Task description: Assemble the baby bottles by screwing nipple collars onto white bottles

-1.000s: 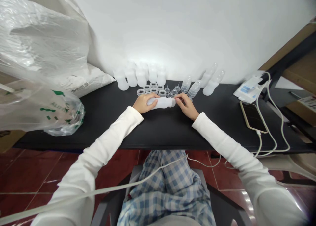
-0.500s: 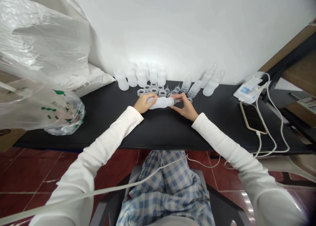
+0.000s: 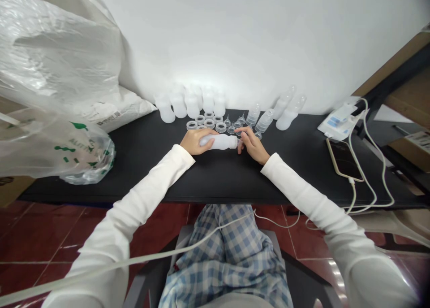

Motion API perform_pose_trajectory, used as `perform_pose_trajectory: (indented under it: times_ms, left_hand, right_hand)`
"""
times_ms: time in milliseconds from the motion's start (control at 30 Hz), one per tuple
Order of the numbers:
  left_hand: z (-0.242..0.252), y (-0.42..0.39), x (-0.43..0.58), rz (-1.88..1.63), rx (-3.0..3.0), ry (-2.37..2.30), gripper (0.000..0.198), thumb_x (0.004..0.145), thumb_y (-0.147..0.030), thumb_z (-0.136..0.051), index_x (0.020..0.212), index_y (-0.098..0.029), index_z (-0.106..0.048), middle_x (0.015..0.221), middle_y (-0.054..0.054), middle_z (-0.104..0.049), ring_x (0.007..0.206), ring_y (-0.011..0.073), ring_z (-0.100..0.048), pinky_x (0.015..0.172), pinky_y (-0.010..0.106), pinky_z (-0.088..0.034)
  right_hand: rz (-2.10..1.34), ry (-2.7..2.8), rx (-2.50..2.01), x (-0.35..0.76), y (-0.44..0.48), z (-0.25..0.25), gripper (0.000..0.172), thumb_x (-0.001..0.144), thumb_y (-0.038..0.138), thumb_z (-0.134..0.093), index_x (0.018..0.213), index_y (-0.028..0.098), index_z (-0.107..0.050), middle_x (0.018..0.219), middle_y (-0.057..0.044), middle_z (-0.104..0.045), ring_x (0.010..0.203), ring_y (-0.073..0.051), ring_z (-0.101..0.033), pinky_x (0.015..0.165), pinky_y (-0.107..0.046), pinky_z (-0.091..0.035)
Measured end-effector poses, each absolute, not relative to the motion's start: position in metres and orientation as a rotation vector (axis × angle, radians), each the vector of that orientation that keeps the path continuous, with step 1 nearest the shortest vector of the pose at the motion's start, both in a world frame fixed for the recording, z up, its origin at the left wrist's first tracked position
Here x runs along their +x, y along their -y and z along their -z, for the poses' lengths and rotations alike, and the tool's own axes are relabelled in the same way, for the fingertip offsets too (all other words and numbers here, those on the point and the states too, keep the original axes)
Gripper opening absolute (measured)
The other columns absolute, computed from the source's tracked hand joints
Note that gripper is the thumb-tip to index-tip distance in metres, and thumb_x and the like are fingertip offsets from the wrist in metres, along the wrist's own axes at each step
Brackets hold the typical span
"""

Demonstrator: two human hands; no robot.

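My left hand (image 3: 193, 141) grips a white plastic bottle (image 3: 221, 141) lying sideways just above the black table (image 3: 151, 164), neck pointing right. My right hand (image 3: 252, 145) is at the bottle's mouth, fingertips pinched on a small clear part that is too small to make out. Just behind the hands lie several clear rings (image 3: 205, 123) and small clear nipples (image 3: 235, 124).
Several white bottles (image 3: 191, 104) stand along the wall, with clear caps (image 3: 265, 119) and finished bottles (image 3: 290, 110) to the right. A phone (image 3: 344, 158) on a white cable lies at the right. Plastic bags (image 3: 57, 115) crowd the left end.
My right hand drew back from the bottle's mouth with a clear part, then came in again against the neck. The left hand kept its hold on the bottle.
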State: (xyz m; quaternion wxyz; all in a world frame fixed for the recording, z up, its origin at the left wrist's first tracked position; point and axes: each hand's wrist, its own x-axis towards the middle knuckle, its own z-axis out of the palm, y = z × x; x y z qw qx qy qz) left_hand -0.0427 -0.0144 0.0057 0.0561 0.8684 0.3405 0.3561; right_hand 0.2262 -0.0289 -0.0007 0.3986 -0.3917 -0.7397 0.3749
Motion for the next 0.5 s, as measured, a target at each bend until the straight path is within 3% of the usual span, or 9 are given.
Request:
perform_pose_trajectory:
  times_ms: [133, 267, 333, 433, 500]
  left_hand:
    - [-0.005, 0.011, -0.043, -1.099, 2.590, -1.096, 0.047, 0.096, -0.048, -0.042, 0.108, -0.017, -0.074, 0.107, 0.009, -0.080, 0.096, 0.0226, -0.076, 0.085, 0.032, -0.056]
    - [-0.005, 0.011, -0.043, -1.083, 2.549, -1.118, 0.049, 0.096, -0.049, -0.040, 0.108, -0.016, -0.074, 0.106, 0.010, -0.079, 0.095, 0.0230, -0.076, 0.085, 0.032, -0.056]
    - [-0.006, 0.011, -0.043, -1.043, 2.543, -1.127, 0.049, 0.096, -0.049, -0.040, 0.108, -0.017, -0.074, 0.106, 0.010, -0.079, 0.096, 0.0228, -0.075, 0.086, 0.032, -0.055]
    - [-0.007, 0.013, -0.043, -1.016, 2.552, -1.142, 0.048, 0.095, -0.049, -0.041, 0.109, -0.018, -0.074, 0.108, 0.009, -0.079, 0.098, 0.0229, -0.074, 0.088, 0.033, -0.056]
    - [-0.007, 0.015, -0.041, -1.015, 2.588, -1.138, 0.047, 0.094, -0.049, -0.043, 0.111, -0.018, -0.075, 0.109, 0.009, -0.079, 0.099, 0.0226, -0.074, 0.089, 0.033, -0.056]
  right_hand:
    - [-0.775, 1.955, -0.914, 0.227, 0.025, 0.003, 0.054, 0.095, 0.068, -0.051, 0.126, 0.024, -0.047, 0.083, -0.001, -0.066, 0.075, -0.017, -0.063, 0.074, -0.034, -0.052]
    - [-0.519, 2.111, -0.809, 0.229, 0.023, 0.007, 0.056, 0.088, 0.058, -0.068, 0.126, 0.022, -0.049, 0.111, -0.010, -0.063, 0.094, -0.022, -0.062, 0.078, -0.037, -0.054]
    - [-0.501, 2.161, -0.823, 0.231, 0.021, 0.008, 0.050, 0.091, 0.057, -0.064, 0.125, 0.022, -0.052, 0.110, -0.009, -0.062, 0.087, -0.020, -0.060, 0.073, -0.035, -0.053]
    - [-0.528, 2.224, -0.890, 0.234, 0.017, 0.009, 0.053, 0.091, 0.064, -0.061, 0.124, 0.023, -0.055, 0.092, -0.003, -0.063, 0.068, -0.017, -0.052, 0.067, -0.034, -0.048]
    - [-0.494, 2.265, -0.939, 0.236, 0.014, 0.008, 0.049, 0.097, 0.068, -0.048, 0.107, 0.022, -0.062, 0.082, -0.003, -0.061, 0.068, -0.018, -0.052, 0.071, -0.035, -0.047]
